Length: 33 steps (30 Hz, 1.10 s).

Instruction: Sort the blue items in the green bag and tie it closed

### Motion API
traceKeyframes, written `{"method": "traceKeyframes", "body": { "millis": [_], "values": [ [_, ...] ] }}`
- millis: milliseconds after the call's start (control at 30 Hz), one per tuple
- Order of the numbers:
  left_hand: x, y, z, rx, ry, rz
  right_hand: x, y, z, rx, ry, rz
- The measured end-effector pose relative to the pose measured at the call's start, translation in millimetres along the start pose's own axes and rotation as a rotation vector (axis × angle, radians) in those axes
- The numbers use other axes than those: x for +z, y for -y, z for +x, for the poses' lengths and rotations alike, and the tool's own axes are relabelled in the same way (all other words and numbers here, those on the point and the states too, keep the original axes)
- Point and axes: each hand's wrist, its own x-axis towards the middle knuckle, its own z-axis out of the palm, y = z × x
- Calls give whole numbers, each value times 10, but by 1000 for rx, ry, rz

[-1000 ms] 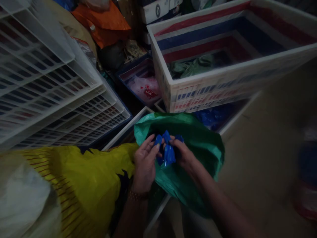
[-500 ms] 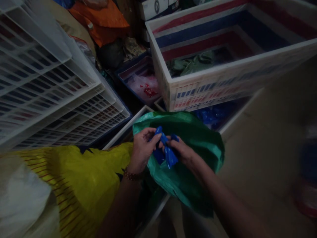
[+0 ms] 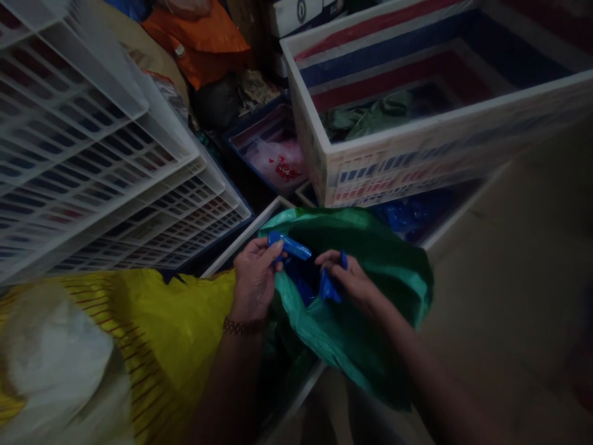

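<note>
Hands [image 3: 252,281] [image 3: 349,281] pinch crinkly blue plastic strips [image 3: 290,246] over green bag [image 3: 370,321].

Both forearms reach forward from the lower edge of the view, angled toward each other. The left hand [image 3: 252,281] shows its back to the camera, a beaded bracelet at the wrist, its fingers curled in with thumb pressed against fingertips in a pinch. The right hand [image 3: 348,284] lies just beside it, knuckles up, fingers bent downward and closed in a pinch. The 2 hands are apart, not touching.
</note>
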Motion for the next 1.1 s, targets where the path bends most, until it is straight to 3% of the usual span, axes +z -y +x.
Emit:
{"method": "traceKeyframes", "body": {
  "millis": [133, 267, 367, 433, 567, 667, 767, 867, 967, 1100],
  "values": [
    [28, 23, -56, -3, 24, 6, -38, -65, 48, -92, -19, -213],
    [61, 60, -96, -37, 24, -2, -85, -97, 33, -472, -36, -611],
    [86, 101, -125, -82, 19, -40, -18, -20, -57, -620, -65, -567],
    [111, 148, -155, -112, 13, -75, 96, 54, -123, -604, -80, -359],
    [151, 261, -238, -137, 7, -149, 330, 126, -178, -399, -220, 70],
    [98, 278, -278, -149, 43, -123, 366, 112, -167, -296, -274, 198],
    [-56, 207, -263, -133, 148, 3, 290, 111, -158, -288, -199, 162],
    [-221, 122, -233, -81, 253, 154, 195, 150, -161, -307, -33, 31],
    [-286, 127, -252, 7, 284, 258, 145, 201, -173, -298, 110, -97],
    [-198, 355, -301, -7, 324, 273, 129, 192, -156, -308, 88, -202]
  ]
}}
